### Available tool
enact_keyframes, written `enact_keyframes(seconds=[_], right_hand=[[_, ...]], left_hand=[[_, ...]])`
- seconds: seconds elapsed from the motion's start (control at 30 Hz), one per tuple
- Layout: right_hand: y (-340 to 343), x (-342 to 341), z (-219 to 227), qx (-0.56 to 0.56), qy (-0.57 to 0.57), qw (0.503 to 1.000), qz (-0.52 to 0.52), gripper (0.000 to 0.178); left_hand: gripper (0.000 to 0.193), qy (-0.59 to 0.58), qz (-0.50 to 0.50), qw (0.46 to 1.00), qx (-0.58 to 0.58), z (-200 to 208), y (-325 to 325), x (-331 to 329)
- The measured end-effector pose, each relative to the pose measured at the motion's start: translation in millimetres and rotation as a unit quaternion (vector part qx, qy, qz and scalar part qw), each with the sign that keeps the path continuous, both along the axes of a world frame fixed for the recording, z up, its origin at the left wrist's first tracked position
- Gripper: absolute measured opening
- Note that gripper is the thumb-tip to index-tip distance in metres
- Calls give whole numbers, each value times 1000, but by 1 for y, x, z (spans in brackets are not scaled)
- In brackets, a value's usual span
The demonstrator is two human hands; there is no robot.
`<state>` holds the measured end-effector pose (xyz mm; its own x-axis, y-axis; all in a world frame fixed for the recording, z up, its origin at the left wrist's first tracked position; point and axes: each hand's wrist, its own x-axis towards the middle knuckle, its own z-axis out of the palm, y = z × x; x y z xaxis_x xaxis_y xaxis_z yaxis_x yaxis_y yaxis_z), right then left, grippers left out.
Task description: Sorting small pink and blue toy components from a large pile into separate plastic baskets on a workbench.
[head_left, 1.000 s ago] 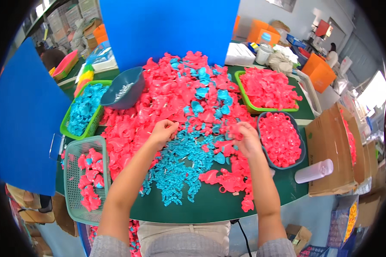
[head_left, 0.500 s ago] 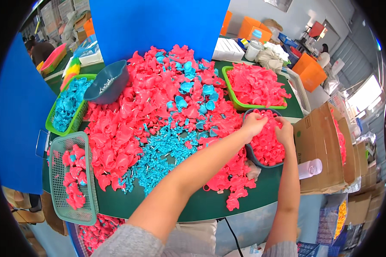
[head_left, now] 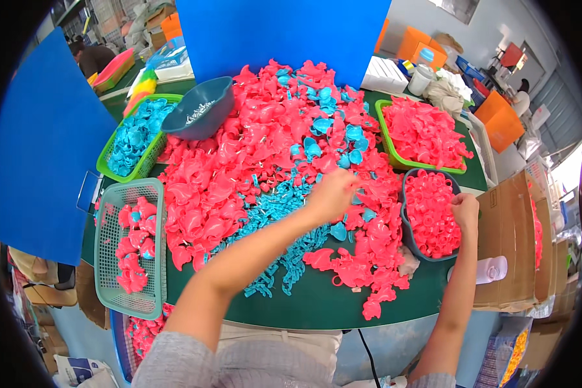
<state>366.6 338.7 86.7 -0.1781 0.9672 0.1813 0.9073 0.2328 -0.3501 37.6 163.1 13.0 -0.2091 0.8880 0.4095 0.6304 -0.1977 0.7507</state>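
A big heap of pink plastic pieces (head_left: 239,168) mixed with blue ones (head_left: 271,213) covers the green table (head_left: 317,301). My left hand (head_left: 333,194) reaches across the heap, its fingers curled down onto pink pieces near the middle. My right hand (head_left: 464,210) sits at the right rim of a dark oval bowl (head_left: 407,233) filled with pink rings (head_left: 430,210). Its fingers are curled, and what they hold is hidden.
A green tray of pink parts (head_left: 389,139) stands behind the bowl. At the left are a green tray of blue parts (head_left: 108,169), a dark round bowl (head_left: 200,107) and a pale mesh basket (head_left: 107,258). Cardboard boxes (head_left: 507,239) line the right edge, with blue boards (head_left: 39,149) at left and back.
My left hand has pulled back from the dark bowl to the heap's middle. My right hand has shifted a little to the bowl's right rim.
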Motion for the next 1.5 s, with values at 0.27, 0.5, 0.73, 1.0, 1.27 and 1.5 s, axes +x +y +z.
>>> enact_keyframes(seconds=[0.27, 0.5, 0.73, 1.0, 1.27, 1.5], right_hand=[[-35, -61, 10, 81, -83, 992, 44, 26], [-154, -235, -36, 21, 128, 878, 460, 31], [-230, -306, -87, 19, 131, 805, 578, 46], [-264, -335, -85, -45, 149, 806, 571, 73], [-288, -361, -88, 30, 80, 785, 614, 77], [-291, -373, -98, 103, 72, 765, 631, 48]], left_hand=[[26, 313, 39, 890, -328, 20, -99, -148], [35, 183, 242, 949, -84, 60, -164, -156], [45, 116, 353, 928, 8, 8, -276, -94], [60, 127, 370, 919, -52, -38, -346, -79], [45, 103, 414, 902, -60, -52, -347, -87], [31, 81, 425, 900, -46, -51, -345, -95]])
